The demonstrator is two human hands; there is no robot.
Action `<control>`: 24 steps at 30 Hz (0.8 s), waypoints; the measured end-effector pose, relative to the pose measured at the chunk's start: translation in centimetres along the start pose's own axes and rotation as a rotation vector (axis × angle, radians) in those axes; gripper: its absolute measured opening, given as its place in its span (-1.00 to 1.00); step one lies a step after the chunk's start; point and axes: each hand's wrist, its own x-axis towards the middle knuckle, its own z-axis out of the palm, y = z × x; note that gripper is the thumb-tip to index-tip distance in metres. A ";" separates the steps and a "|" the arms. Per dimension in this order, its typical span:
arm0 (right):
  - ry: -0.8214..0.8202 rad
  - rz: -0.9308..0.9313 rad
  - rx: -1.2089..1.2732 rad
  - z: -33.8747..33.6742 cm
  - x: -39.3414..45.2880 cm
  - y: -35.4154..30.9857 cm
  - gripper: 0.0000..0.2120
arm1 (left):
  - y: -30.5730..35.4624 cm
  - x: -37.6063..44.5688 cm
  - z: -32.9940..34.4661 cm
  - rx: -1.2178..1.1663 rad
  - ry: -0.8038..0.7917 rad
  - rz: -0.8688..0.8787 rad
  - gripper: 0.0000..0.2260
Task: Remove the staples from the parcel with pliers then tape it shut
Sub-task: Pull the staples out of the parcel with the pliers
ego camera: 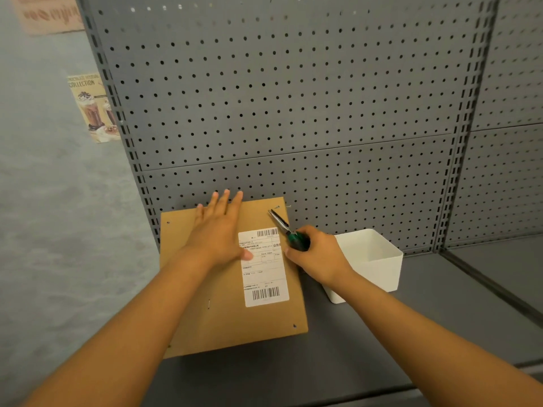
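**Reaching for the far-corner staple with pliers**

Pinning the flat brown cardboard parcel point(232, 277) to the grey metal shelf point(411, 333), the left hand point(219, 230) lies spread across its upper half, fingers straight and pressing down, gripping nothing. The parcel sits at the shelf's left end, its far edge against the grey pegboard back panel point(293, 98), with a white shipping label point(264, 268) on its right half.

From the head view, the right hand point(318, 254) is curled tightly around the green-handled needle-nose pliers point(282, 224), whose slim metal tips point toward the parcel's far right corner, where a small staple point(277, 206) shows. The tips are near it but apparently not yet on it. Another staple point(209, 303) sits lower on the left, well apart from both hands.

A white plastic bin point(370, 259) stands just beside the parcel on the right, probably for pulled staples. No tape is visible.

Risks, as I judge them: the tips could skid off the thin wire and gouge the cardboard, or a steep pull could tear the corner. With the bracing palm so near, a slip might also jab it.
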 end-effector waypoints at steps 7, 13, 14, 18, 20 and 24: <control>-0.047 0.130 0.283 -1.0 -0.2 0.6 -0.84 | -0.1 0.6 -0.5 0.094 -0.003 0.031 0.14; -0.154 0.269 0.299 -1.8 0.1 0.9 -0.75 | -0.2 0.4 -0.3 0.078 0.037 0.045 0.10; -0.165 0.274 0.295 -1.9 0.2 1.0 -0.74 | -0.2 0.3 -0.3 0.066 0.039 0.047 0.10; -0.182 0.269 0.267 -2.1 0.3 1.0 -0.73 | -0.5 0.2 -0.1 0.036 0.056 0.056 0.10; -0.186 0.270 0.264 -2.2 0.4 1.0 -0.73 | -0.6 0.1 -0.1 0.026 0.069 0.059 0.10; -0.202 0.261 0.267 -2.3 0.6 0.6 -0.72 | -0.5 -0.3 -0.1 0.004 0.087 0.066 0.10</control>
